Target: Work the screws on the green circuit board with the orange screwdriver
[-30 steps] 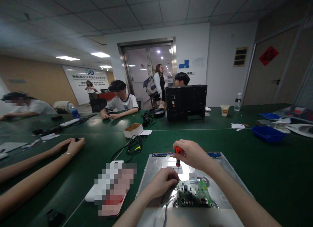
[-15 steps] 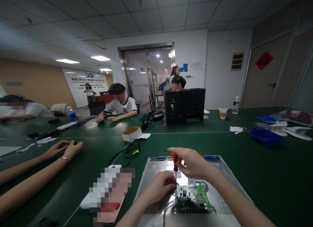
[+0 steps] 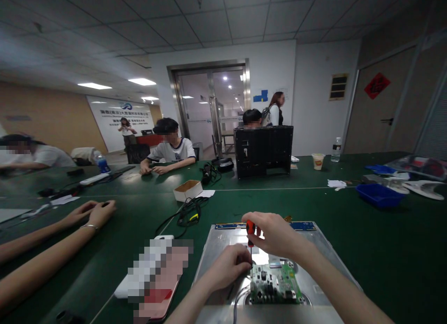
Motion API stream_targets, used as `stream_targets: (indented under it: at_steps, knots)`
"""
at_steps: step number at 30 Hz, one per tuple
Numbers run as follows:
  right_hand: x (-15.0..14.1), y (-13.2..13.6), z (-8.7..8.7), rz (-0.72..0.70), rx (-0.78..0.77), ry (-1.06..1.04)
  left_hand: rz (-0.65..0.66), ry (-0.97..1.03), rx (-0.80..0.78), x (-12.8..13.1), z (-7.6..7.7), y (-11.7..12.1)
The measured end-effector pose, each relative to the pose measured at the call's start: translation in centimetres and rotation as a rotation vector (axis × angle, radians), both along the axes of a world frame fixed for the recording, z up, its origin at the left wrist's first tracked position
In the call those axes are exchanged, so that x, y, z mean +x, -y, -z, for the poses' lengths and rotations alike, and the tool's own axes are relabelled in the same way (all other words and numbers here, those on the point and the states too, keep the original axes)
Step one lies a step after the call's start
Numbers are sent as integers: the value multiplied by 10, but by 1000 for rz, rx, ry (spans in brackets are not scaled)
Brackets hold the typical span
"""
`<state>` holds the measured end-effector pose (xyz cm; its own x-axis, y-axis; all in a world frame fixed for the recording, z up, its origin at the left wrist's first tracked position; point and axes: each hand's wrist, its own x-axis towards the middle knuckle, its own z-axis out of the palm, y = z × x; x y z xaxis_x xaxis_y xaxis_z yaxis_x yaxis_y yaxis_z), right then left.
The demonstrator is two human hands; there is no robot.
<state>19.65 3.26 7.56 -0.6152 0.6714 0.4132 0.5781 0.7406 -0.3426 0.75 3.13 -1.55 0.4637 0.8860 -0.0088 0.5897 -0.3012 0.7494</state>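
screwdriver [image 3: 250, 227] is standing nearly upright at the far left corner of the board [image 3: 274, 283], right hand [image 3: 275, 232] clamping its handle, while left hand [image 3: 228, 263], nearer its tip, is resting just left of that corner, finger hold unclear.

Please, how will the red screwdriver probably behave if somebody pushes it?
Without the right hand, the screwdriver would probably tip, since it stands nearly upright on a narrow shaft. The thicker handle suggests it may be top-heavy. The shaft looks straight, so likely stiff.
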Motion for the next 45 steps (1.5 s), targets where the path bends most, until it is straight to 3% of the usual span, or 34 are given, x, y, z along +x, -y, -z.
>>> stream_targets:
  at_steps: [9,14,32,45]
  knots:
    - [4,1,0,-82,-23,-46,27,38,-31,1,-3,2]
    - [5,-1,0,-47,-56,-46,16,23,-26,0,-4,3]
    - [3,-2,-3,91,42,79,33,-50,-13,0,-6,1]
    - [4,2,-4,15,-6,-6,27,-20,-17,2,-8,2]
